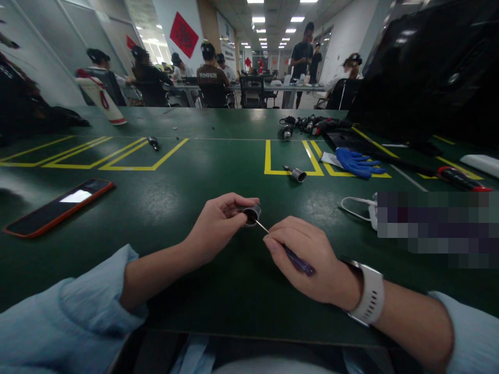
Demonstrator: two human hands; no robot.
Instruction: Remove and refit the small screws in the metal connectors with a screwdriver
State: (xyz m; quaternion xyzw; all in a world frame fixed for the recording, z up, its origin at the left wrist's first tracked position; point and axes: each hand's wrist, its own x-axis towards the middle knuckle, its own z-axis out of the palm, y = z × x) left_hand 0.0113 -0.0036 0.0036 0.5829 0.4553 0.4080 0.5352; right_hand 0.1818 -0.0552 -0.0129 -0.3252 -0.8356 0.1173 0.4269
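Observation:
My left hand (218, 221) pinches a small dark metal cylinder (251, 213) just above the green table (175, 192). My right hand (307, 262), with a white watch on the wrist, grips a blue-handled screwdriver (297, 261). Its thin shaft points up-left, and the tip meets the cylinder. Both hands are closed round what they hold.
A phone in an orange case (58, 206) lies at the left. A similar small cylinder part (297, 174) rests in a yellow-marked box, a blue glove (356, 162) to its right. Tools (307, 126), a red-handled tool (460, 178) and a white cable (356, 205) lie at the right. People sit at far tables.

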